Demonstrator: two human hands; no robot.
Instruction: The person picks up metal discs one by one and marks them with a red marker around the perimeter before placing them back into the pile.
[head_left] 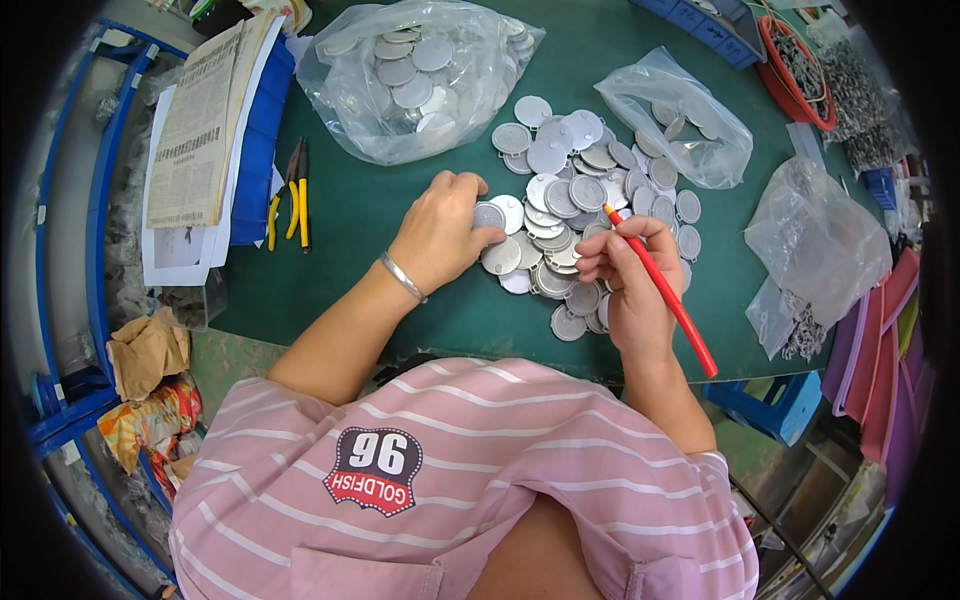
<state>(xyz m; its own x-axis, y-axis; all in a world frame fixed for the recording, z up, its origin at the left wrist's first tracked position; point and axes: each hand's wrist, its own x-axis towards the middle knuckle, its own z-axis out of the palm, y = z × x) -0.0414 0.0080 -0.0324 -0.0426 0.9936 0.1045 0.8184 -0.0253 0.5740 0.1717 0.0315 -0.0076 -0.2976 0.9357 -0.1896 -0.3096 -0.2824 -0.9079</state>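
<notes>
Round grey metal discs (547, 157) with small edge tabs lie in a loose heap on the green table, some overlapping, some with ridged faces. At the heap's left edge my left hand (440, 222) has its thumb and curled fingers around one metal disc (488, 215). My right hand (640, 285), at the heap's right front, is closed on a red pencil (668, 290). The pencil slants, its sharpened tip over the discs and its blunt end toward my right forearm. Part of the heap is hidden behind my right fingers.
A clear bag of discs (400, 120) stands at the back, a smaller plastic bag (700, 130) right of it. Pliers (297, 195) lie left, near a blue bin (262, 150) with papers. A red basket (790, 90) of metal parts and another plastic bag (815, 225) are at right.
</notes>
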